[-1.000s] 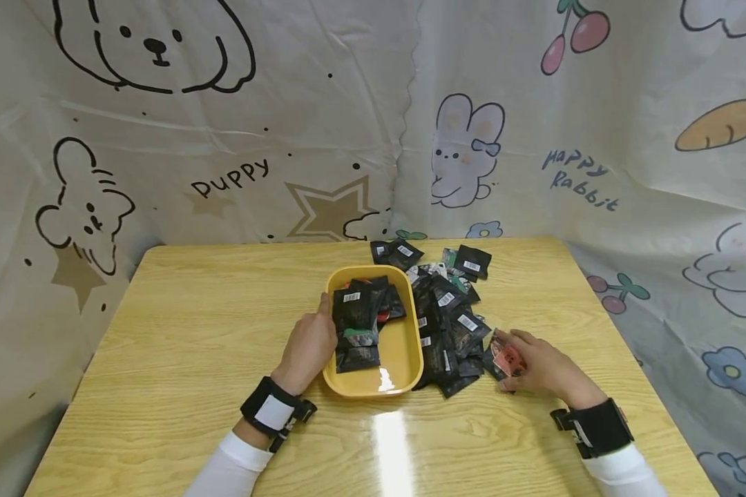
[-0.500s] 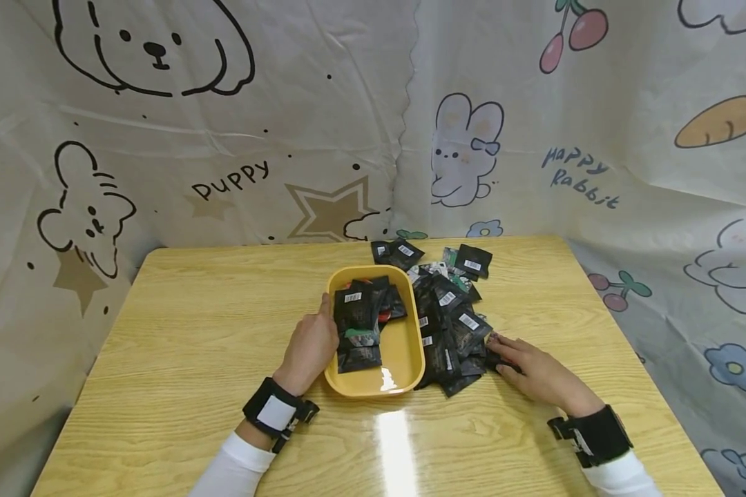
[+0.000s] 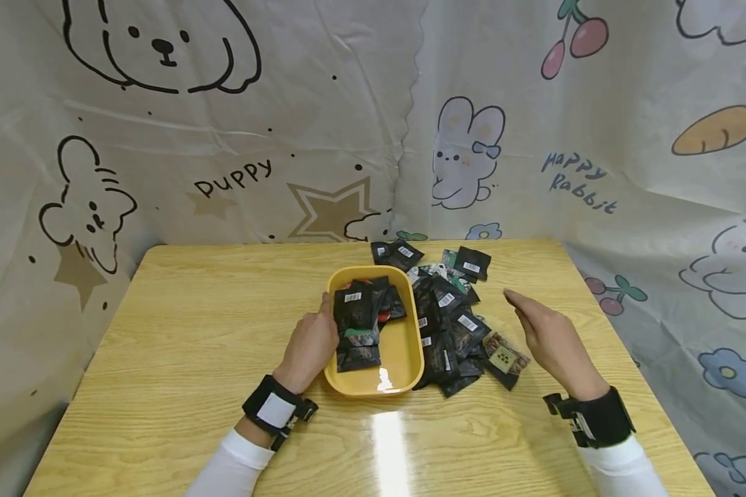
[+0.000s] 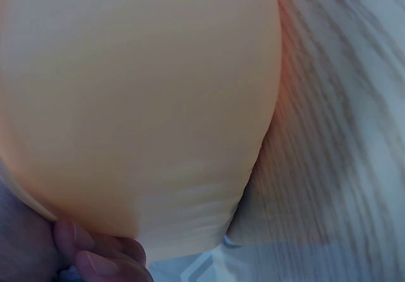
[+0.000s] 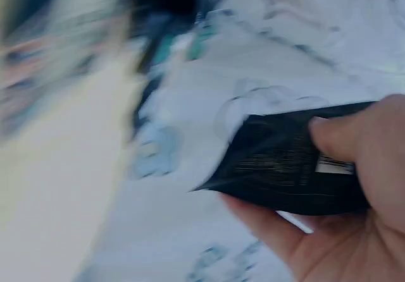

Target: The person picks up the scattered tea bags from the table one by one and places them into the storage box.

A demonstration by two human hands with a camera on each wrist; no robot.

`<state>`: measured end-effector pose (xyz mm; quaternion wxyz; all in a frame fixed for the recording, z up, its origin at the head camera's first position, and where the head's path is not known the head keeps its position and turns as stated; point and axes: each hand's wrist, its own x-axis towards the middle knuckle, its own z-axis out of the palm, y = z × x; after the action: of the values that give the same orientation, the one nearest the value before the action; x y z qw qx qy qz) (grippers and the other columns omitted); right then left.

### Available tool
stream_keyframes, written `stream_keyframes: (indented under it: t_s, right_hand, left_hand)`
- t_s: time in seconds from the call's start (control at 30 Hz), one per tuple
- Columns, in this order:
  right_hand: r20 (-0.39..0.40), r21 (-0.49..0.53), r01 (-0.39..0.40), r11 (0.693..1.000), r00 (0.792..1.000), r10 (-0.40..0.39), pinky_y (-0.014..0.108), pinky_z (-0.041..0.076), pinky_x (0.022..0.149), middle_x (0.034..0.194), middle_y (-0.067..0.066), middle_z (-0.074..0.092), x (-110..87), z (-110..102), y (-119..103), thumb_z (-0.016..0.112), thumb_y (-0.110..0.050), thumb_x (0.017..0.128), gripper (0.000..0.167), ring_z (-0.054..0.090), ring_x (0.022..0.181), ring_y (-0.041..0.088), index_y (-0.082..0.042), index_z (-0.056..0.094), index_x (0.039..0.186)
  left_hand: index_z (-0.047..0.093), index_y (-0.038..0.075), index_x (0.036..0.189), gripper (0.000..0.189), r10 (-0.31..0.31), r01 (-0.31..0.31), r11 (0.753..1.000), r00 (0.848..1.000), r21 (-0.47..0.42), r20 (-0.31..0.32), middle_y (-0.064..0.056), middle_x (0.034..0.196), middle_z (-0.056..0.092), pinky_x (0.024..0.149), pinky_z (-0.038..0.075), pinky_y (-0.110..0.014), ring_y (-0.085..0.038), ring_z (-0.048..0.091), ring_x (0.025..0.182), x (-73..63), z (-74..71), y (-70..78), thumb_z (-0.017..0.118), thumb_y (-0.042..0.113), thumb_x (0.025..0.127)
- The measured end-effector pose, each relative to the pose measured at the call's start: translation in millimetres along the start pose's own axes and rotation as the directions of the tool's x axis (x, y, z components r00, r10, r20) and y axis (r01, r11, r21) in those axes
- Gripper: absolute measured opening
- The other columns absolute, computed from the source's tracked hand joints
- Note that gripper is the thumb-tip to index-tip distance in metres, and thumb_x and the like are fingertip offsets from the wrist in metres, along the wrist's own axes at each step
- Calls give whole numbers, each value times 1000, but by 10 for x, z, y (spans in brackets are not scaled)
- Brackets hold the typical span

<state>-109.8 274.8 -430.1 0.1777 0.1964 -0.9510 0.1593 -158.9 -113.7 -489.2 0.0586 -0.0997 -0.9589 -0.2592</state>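
My left hand (image 3: 307, 348) holds the left side of a yellow plastic tub (image 3: 403, 355); its fingers (image 4: 101, 263) show against the tub's wall in the left wrist view. Black flat packets (image 3: 356, 310) lie inside, mostly toward the tub's left and back. My right hand (image 3: 553, 342) is raised to the right of the pile. In the right wrist view it pinches a black packet (image 5: 278, 162) between thumb and fingers, with small print and a white barcode label facing the camera. Just left of that hand, a packet with a yellow-green label (image 3: 503, 357) lies on the table.
A heap of black packets (image 3: 444, 335) lies against the tub's right side. More packets (image 3: 404, 254) lie behind the tub, and another (image 3: 472, 264) is at the back right. The wooden table (image 3: 224, 304) ends at a printed cloth backdrop (image 3: 348, 124).
My right hand has pinched up a packet from beside the heap and moved back and to the right. A yellow-green labelled packet now shows there. The left hand stays on the tub.
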Motion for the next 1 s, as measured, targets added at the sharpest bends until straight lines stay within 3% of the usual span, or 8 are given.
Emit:
stream_keyframes:
  t_s: [0.17,0.4,0.47,0.53,0.63,0.7,0.77,1.0]
  right_hand:
    - [-112,28,173,985,979,-169,46,48,92,130,17,60,485,53,-387,55,4,95,44,59,115,34,-4,53,139]
    - [-100,94,347,933,936,-338,42,46,97,137,11,56,936,359,-887,56,7,92,50,55,122,29,-6,52,140]
    - [-54,119,367,923,930,-363,42,45,98,140,10,53,988,479,-992,56,4,93,50,53,125,28,-8,51,142]
    - [38,158,387,908,917,-398,43,41,102,144,10,49,997,595,-1073,56,-5,96,48,48,130,28,-9,49,144]
    - [218,213,385,898,877,-428,46,30,110,152,8,38,939,720,-1135,56,-28,100,54,37,138,28,-14,41,149]
    - [304,228,353,907,859,-411,50,22,112,157,6,30,888,747,-1135,55,-43,98,64,29,142,27,-18,34,153]
    - [339,214,311,926,866,-369,54,17,113,160,5,21,840,723,-1090,56,-53,93,74,21,145,27,-23,28,155]
    - [295,98,172,980,936,-193,61,6,112,163,3,-3,662,442,-669,73,-66,72,114,0,148,33,-23,13,158]
  left_hand:
    - [35,-11,144,53,-7,7,1000,1000,-21,7,-5,54,51,35,32,-28,-13,46,40,2,-38,-15,52,5,96]
    - [36,-11,144,53,-6,7,1000,1000,-19,10,-6,55,52,35,32,-27,-12,47,41,-5,-33,-5,52,5,96]
    - [36,-11,144,53,-7,7,1000,1000,-19,12,-7,56,53,35,33,-27,-13,47,41,-7,-40,-11,52,5,96]
    - [37,-11,144,53,-2,2,1000,1000,-1,5,-8,57,53,35,33,-27,-13,48,42,-7,-42,-13,52,5,96]
    - [37,-11,143,53,-2,2,1000,1000,7,2,-10,58,55,35,35,-28,-15,49,42,-6,-44,-4,52,4,95]
    - [38,-11,143,53,-3,3,1000,1000,12,1,-10,59,56,36,35,-28,-15,50,43,-3,-50,-2,53,5,95]
    - [37,-11,143,53,-13,13,1000,1000,2,7,-9,59,56,36,35,-28,-14,49,42,1,-56,0,52,5,95]
    - [37,-12,143,52,-12,12,1000,1000,1,-4,-12,61,57,36,35,-28,-15,50,43,5,-37,-14,52,5,95]
